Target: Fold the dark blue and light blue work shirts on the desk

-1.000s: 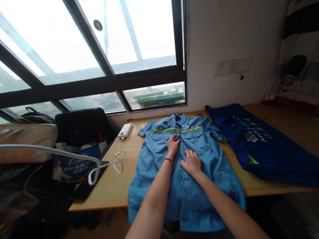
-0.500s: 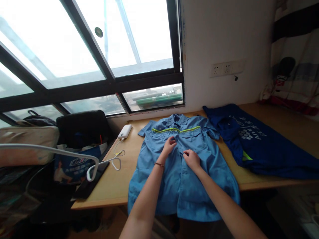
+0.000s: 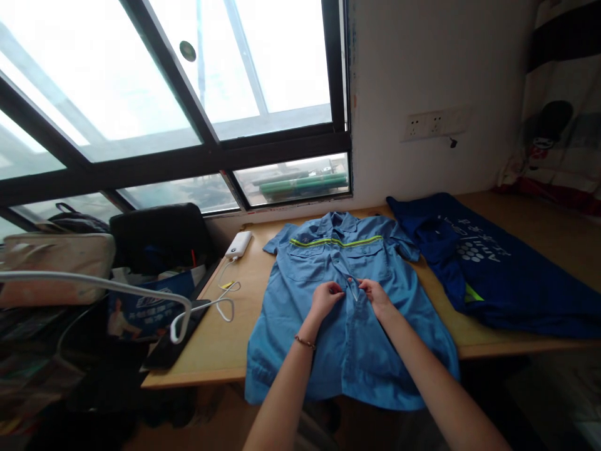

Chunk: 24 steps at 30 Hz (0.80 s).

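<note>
A light blue short-sleeved work shirt (image 3: 300, 326) lies front up on the wooden table, collar toward the window, with a yellow-green stripe across its chest. Its lower hem hangs over the near edge. My left hand (image 3: 327, 298) is closed at the left side of the front opening, pinching the shirt's cloth. Across the opening, my right hand (image 3: 375, 295) pinches the other front edge and lifts it slightly, so a gap shows between the two sides. The fingertips are small in view, and a button between them cannot be made out.
A dark blue garment (image 3: 511, 275) with white print lies to the right on the table (image 3: 201, 357). On the left are a white power bank (image 3: 238, 244), its white cable (image 3: 230, 304) and a dark flat device (image 3: 171, 344). A black chair (image 3: 159, 241) holds bags beside the table.
My left hand has moved down and to the right, closing on the cloth. The right hand has shifted slightly right, raising the front edge. The view has shifted a little.
</note>
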Each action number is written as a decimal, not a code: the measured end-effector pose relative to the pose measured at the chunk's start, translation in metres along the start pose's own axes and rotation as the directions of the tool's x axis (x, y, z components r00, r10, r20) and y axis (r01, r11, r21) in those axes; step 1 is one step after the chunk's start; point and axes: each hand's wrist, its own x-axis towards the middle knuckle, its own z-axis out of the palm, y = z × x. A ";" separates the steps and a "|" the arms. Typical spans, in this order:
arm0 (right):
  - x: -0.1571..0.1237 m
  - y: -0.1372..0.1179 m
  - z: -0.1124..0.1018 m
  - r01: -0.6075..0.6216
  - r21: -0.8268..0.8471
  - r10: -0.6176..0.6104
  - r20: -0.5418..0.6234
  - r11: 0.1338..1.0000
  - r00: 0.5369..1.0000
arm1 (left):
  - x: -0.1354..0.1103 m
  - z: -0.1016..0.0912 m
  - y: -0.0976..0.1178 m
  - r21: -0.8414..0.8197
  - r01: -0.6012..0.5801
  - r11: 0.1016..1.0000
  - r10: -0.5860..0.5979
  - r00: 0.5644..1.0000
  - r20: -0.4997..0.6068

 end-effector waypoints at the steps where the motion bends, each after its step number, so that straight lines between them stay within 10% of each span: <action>1: 0.000 0.000 0.000 -0.026 0.023 0.026 0.009 0.999 1.000 | 0.000 0.000 0.001 -0.042 0.020 0.999 -0.020 1.000 0.006; 11: -0.004 0.009 0.007 0.005 -0.004 -0.004 0.064 1.000 0.998 | -0.010 -0.015 0.014 -0.701 0.423 0.575 -0.248 0.906 0.343; 24: -0.009 0.010 0.012 0.295 -0.444 -0.311 0.038 0.846 0.950 | -0.009 -0.012 0.012 -0.730 0.394 0.558 -0.311 0.915 0.257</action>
